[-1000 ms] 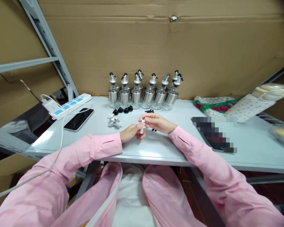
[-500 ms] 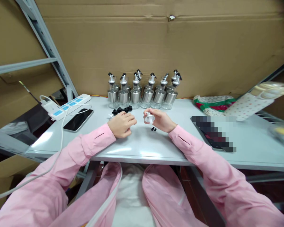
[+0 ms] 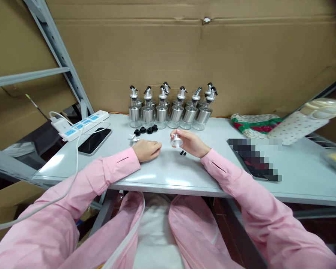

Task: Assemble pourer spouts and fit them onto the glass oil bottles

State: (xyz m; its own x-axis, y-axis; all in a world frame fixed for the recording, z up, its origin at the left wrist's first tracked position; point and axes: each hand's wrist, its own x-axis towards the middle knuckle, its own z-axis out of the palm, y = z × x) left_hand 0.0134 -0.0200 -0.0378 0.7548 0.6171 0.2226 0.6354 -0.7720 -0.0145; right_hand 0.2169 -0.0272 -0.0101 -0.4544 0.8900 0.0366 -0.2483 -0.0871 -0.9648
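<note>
My right hand [image 3: 192, 142] grips a silver-white pourer spout [image 3: 176, 142] above the table, its round flange facing down toward me. Under it on the table lie small black plugs [image 3: 183, 152]. My left hand [image 3: 147, 150] is low over the tabletop to the left, fingers curled together; whatever they may hold is hidden. Just behind the left wrist lies another silver-white spout [image 3: 133, 139], partly covered. Several black stoppers [image 3: 142, 130] sit beyond it. At the back stand several glass and steel oil bottles [image 3: 176, 112], many topped with spouts with black tips.
A power strip [image 3: 85, 125] with a white cable and a phone [image 3: 95, 141] lie at the left. To the right are a dark, partly blurred-out flat object [image 3: 250, 160], a patterned cloth [image 3: 249, 125] and a dotted white container [image 3: 296, 129]. Cardboard [image 3: 145, 48] rises behind the table.
My left hand has turned over slightly and its fingers have drawn closer together. The right hand still holds the spout, now tilted more upright. The whole view has shifted a little.
</note>
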